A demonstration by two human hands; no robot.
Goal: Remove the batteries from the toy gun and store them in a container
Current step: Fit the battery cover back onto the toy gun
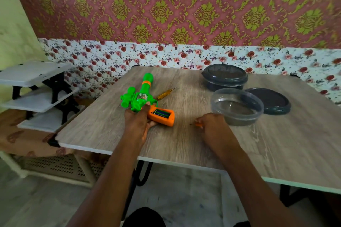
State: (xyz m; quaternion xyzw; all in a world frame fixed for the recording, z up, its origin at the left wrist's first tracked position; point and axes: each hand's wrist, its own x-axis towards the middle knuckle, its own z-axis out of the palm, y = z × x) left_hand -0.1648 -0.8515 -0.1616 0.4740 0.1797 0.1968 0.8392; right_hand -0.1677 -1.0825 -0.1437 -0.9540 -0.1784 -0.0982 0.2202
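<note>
A green toy gun (pixel 142 94) with an orange grip lies on the wooden table (pixel 184 143), barrel pointing away from me. My left hand (pixel 137 121) grips it at the handle. The orange grip's battery compartment (pixel 163 114) is uncovered and batteries show inside. To the right, my right hand (pixel 212 125) rests on the table with curled fingers around a small orange piece (pixel 198 125), probably the compartment cover. An open clear container (pixel 237 107) stands just beyond the right hand; I see nothing in it.
A yellow-handled screwdriver (pixel 165 94) lies beside the gun's barrel. A dark lid (pixel 267 100) lies right of the open container. A second container with its dark lid on (pixel 224 77) stands at the back. A white shelf rack (pixel 36 94) stands left of the table.
</note>
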